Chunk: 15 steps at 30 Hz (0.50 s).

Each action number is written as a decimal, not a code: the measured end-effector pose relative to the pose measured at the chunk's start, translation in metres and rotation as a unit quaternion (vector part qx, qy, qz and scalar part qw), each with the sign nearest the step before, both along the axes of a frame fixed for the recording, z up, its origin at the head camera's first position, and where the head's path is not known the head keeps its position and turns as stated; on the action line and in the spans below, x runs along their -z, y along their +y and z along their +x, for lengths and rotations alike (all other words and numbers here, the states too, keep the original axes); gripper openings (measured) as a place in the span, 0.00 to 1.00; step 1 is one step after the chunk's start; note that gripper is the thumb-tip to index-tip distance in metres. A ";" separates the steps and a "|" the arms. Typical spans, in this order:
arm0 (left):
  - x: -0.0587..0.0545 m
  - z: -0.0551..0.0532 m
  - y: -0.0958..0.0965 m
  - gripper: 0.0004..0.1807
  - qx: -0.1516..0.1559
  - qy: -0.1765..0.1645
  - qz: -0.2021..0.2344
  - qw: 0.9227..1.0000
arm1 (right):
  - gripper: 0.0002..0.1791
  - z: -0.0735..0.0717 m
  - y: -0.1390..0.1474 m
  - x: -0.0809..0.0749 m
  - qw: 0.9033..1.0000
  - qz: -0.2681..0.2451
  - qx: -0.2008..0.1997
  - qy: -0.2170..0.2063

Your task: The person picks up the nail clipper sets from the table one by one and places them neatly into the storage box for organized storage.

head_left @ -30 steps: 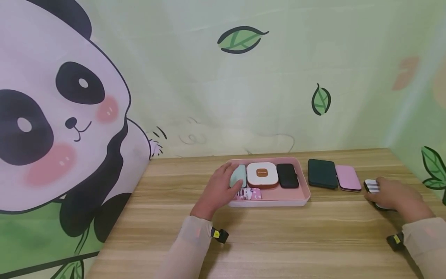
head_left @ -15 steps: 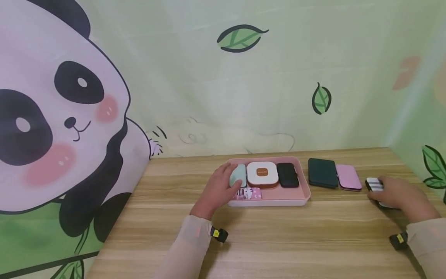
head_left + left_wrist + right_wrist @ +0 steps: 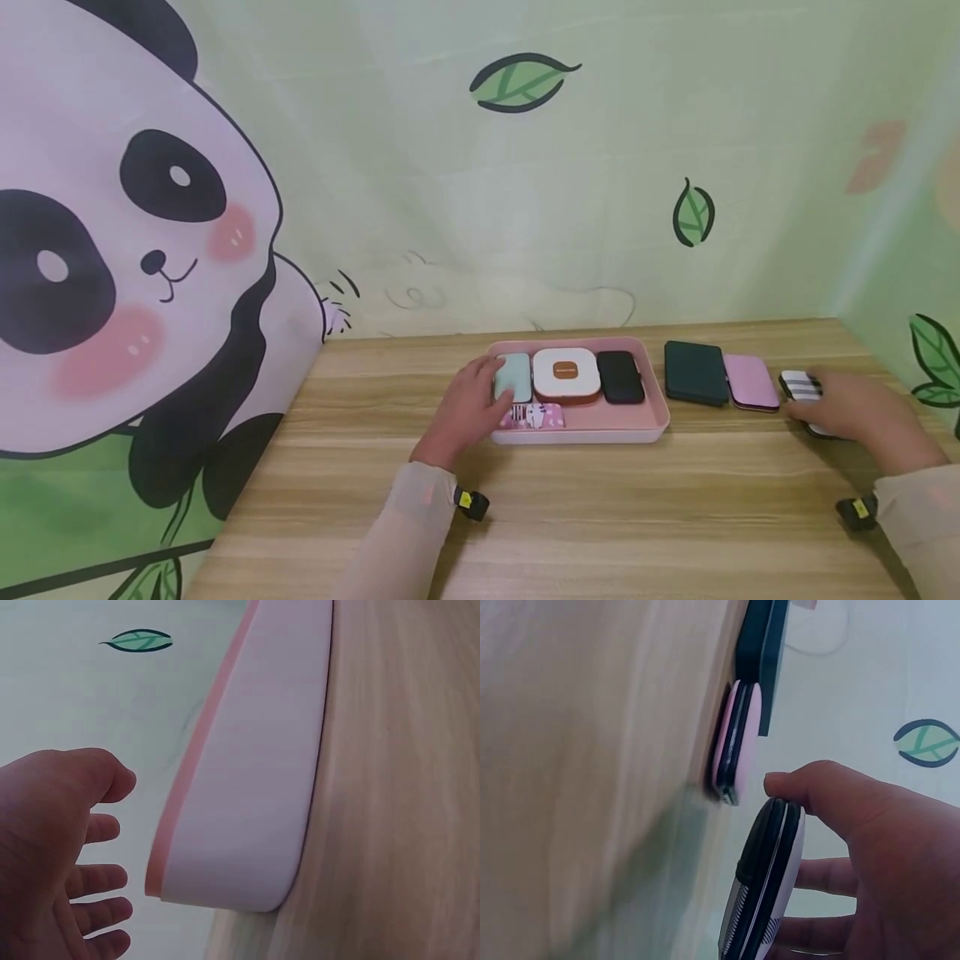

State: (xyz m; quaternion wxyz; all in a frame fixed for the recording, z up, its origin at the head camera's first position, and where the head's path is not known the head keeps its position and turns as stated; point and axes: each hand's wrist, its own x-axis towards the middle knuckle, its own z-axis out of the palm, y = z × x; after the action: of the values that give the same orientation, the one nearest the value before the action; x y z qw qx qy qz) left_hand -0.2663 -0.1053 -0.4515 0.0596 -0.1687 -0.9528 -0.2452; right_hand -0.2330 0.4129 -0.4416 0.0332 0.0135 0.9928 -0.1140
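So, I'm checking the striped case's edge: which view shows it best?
Right wrist: the striped case turns its edge to the camera close up, one end cut off. Head shows its top, partly hidden by the right hand. Left wrist shows none of it.

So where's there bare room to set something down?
Widest: the table between the sleeves, in front of the tray; another patch lies left of the left hand. Inside the tray, the front right is bare. Crowded: the tray's back, around the white case, and right of the tray, with green case, pink case and striped case.
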 end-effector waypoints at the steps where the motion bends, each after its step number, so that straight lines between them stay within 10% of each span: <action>1: 0.001 0.000 0.000 0.33 -0.003 -0.003 0.005 1.000 | 0.48 0.000 -0.001 -0.001 1.000 0.000 0.000 0.001; 15: 0.019 -0.008 -0.005 0.40 -0.032 -0.046 -0.005 0.998 | 0.49 -0.005 -0.006 -0.013 1.000 0.000 -0.009 0.006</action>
State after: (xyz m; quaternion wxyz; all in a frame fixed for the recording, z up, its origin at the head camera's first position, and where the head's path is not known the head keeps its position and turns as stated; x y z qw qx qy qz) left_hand -0.2739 -0.1103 -0.4700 0.0231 -0.1273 -0.9606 -0.2461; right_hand -0.2384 0.4071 -0.4282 0.0283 0.0039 0.9931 -0.1140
